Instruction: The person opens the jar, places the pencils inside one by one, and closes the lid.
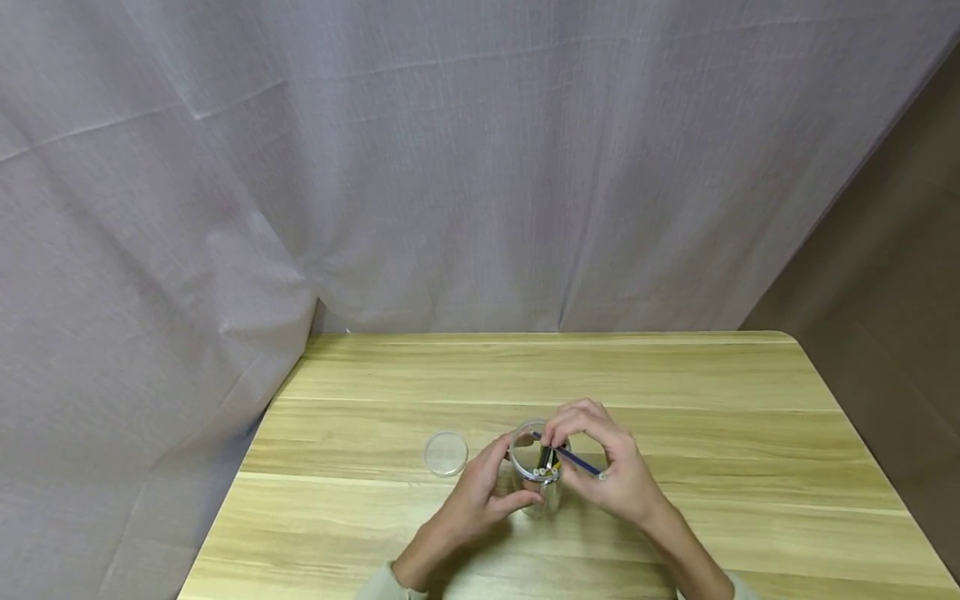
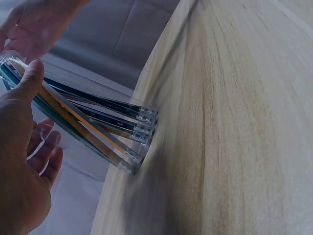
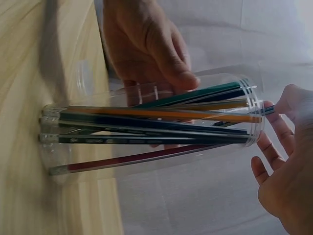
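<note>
A clear cylindrical jar (image 1: 552, 502) stands upright on the wooden table, with several pencils (image 3: 161, 113) inside leaning at different angles. They are dark green, dark blue, orange and dark red. My left hand (image 1: 480, 492) grips the jar from its left side, thumb on the near wall and fingers around the far side. At the jar's mouth, my right hand (image 1: 609, 454) pinches a dark blue pencil (image 1: 581, 462) between thumb and fingertips. This pencil lies slanted across the rim, its pale end towards the palm. The left wrist view shows the pencils' lower ends (image 2: 142, 129) near the jar's base.
Left of the jar, a round transparent lid (image 1: 446, 453) lies flat on the table (image 1: 360, 517). A grey curtain (image 1: 450, 167) hangs behind the table's back edge, and a brownish cloth (image 1: 885, 275) hangs along the right side.
</note>
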